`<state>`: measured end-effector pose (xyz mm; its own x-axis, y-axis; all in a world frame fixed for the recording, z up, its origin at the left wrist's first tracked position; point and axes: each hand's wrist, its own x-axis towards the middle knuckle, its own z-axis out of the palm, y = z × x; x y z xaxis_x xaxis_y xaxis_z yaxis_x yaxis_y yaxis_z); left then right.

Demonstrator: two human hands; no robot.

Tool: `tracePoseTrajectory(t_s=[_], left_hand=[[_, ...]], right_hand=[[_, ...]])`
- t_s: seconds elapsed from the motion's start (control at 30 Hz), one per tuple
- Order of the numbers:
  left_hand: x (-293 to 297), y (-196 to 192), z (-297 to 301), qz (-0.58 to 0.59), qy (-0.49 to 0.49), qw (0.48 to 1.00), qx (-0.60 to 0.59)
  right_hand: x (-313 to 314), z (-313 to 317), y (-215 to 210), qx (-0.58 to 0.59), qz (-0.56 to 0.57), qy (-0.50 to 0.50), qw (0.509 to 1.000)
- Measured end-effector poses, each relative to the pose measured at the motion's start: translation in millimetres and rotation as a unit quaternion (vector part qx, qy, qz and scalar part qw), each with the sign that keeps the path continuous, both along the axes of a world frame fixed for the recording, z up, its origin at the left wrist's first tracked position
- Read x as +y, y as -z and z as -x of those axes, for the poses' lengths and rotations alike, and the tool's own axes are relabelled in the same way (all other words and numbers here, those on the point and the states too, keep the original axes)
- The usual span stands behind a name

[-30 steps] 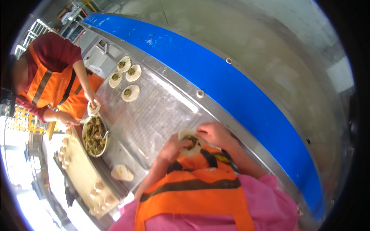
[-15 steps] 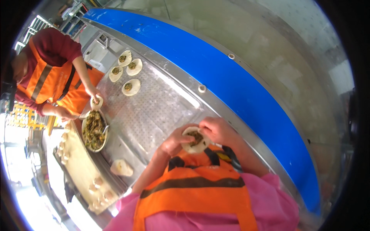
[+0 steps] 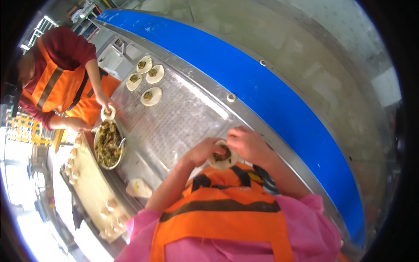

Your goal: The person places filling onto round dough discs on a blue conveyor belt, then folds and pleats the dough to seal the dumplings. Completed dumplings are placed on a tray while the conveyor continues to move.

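Note:
My left hand (image 3: 202, 151) and my right hand (image 3: 248, 144) both grip one round dough wrapper (image 3: 222, 158) with dark green filling in its middle, held just above my orange vest. The fingers of both hands pinch its rim. It hovers over the perforated metal belt (image 3: 174, 118).
Several filled dough rounds (image 3: 151, 96) lie on the belt at the far left. A metal bowl of green filling (image 3: 108, 145) sits beside a tray of dough pieces (image 3: 87, 183). A loose dough piece (image 3: 138, 187) lies near. A person in an orange vest (image 3: 56, 83) holds another wrapper. A blue rail (image 3: 270, 100) borders the belt.
My hands with the wrapper have stayed near my chest, the fingers shifting along its rim. The other person's hand has moved to just above the bowl.

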<state>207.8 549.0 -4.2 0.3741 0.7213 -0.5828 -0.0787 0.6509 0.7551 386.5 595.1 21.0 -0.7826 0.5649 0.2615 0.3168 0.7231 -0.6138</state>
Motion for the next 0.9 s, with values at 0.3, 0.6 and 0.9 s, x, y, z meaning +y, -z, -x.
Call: tracePoseTrajectory(t_s=[0.3,0.6,0.9], left_hand=[[0.6,-8.0,8.6,-0.051,0.033,0.996,-0.058],[-16.4,-7.8,4.6,-0.054,-0.172,0.979,-0.098],[-18.0,-14.8,10.8,-0.090,-0.073,0.991,0.070]], right_hand=[[4.5,11.8,-9.7,0.048,0.128,-0.009,0.991],[8.1,17.2,-5.5,0.121,0.054,0.010,0.991],[5.7,24.4,-6.8,0.020,-0.010,-0.057,0.998]])
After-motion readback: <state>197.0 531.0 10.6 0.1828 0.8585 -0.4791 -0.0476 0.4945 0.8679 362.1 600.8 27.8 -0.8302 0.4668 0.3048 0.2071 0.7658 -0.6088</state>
